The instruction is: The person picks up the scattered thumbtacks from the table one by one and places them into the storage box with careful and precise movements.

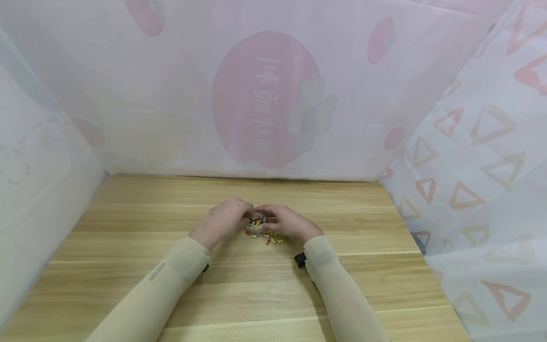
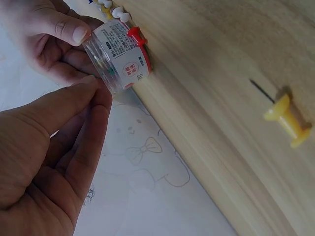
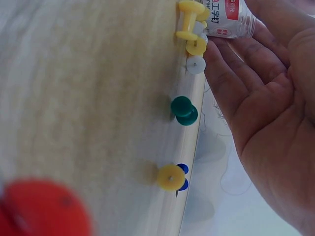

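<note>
A small clear plastic jar [image 2: 120, 56] with a printed label stands on the wooden table. In the head view, mixed-colour push pins [image 1: 256, 221] show inside it. My right hand [image 1: 292, 222] holds the jar from the right, its thumb [image 2: 78, 34] against the side near the rim. From the left, my left hand [image 1: 226, 218] reaches to the jar's mouth. Its thumb and fingertips [image 2: 88, 86] come together right at the rim; I cannot tell whether a pin is between them. Loose push pins lie around the jar, including a red one [image 2: 137, 36] close against the label.
Nearer me and to the right lie yellow push pins [image 1: 275, 241]. A green pin [image 3: 183, 110] and a yellow pin [image 3: 171, 177] stand out in the right wrist view. Another yellow pin [image 2: 288, 121] lies with its point exposed. Printed cloth walls [image 1: 171, 118] border the table [image 1: 141, 209].
</note>
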A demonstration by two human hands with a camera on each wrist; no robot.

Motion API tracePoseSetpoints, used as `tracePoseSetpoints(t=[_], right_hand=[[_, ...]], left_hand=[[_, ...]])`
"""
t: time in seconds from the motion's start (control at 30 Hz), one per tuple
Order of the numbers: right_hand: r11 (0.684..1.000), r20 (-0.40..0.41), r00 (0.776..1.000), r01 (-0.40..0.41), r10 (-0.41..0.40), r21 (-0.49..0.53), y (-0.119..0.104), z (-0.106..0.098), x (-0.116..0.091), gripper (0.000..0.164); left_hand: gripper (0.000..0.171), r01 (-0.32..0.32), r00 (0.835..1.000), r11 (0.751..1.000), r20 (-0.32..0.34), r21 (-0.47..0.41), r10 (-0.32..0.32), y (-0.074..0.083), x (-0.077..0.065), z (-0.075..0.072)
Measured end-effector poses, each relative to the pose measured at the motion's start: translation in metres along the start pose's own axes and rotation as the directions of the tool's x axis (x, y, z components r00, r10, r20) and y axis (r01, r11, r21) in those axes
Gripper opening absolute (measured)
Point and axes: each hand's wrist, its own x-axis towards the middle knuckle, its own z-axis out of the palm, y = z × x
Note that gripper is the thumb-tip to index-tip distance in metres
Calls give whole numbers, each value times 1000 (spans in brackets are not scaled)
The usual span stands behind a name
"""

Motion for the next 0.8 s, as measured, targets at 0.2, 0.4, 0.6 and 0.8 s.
tracePoseSetpoints(t=[0.2, 0.4, 0.6, 0.8], right_hand=[[1000, 0, 1000, 4, -4, -22, 0, 0, 0, 61], [999, 9, 1000, -10, 10, -41, -1, 0, 0, 61], [999, 11, 1000, -9, 9, -47, -2, 0, 0, 61], [999, 15, 1000, -12, 13, -45, -1, 1, 0, 61]], left_hand=[[7, 16, 999, 1000, 47, 9, -16, -3, -11, -6], [13, -2, 990, 998, 141, 64, -7, -10, -27, -10], [14, -4, 979, 997, 203, 76, -12, -16, -42, -13], [22, 17, 968, 996, 248, 92, -40, -20, -54, -15]])
